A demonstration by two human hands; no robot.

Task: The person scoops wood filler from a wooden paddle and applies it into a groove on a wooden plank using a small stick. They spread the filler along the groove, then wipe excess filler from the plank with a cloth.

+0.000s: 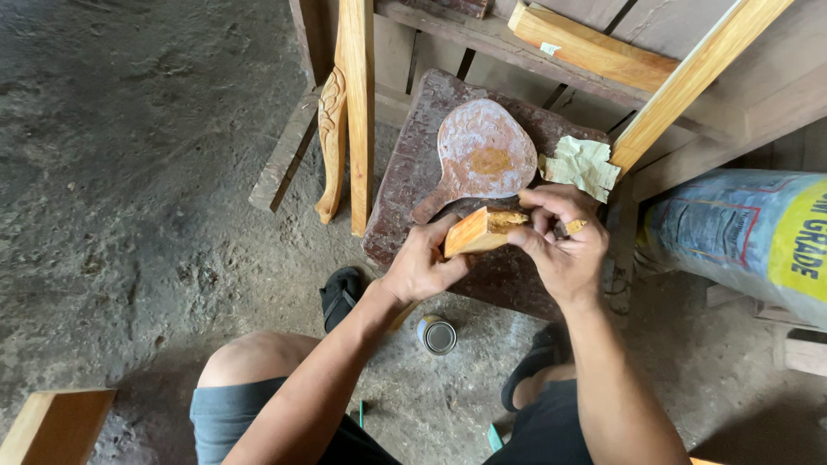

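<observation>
**Wood block held over the stone slab**

The dirt floor (pixel 129 172) filled the left of the frame, with a printed sack (pixel 741 237) at the right edge. Centre frame sat a reddish stone slab (pixel 431 129) serving as the bench, a paddle-shaped board (pixel 482 155) lying on it beside a scrap of crumpled paper (pixel 584 165). Just below centre, the left hand (pixel 422 267) was closed around the near end of a small wood block (pixel 478 232). The right hand (pixel 564 245) was curled at the block's far end, fingers pinching a small tool I cannot identify. The block looked light, stiff and dry, best gripped along its flat sides. A small tin (pixel 438 334) stood on the floor below.
</observation>
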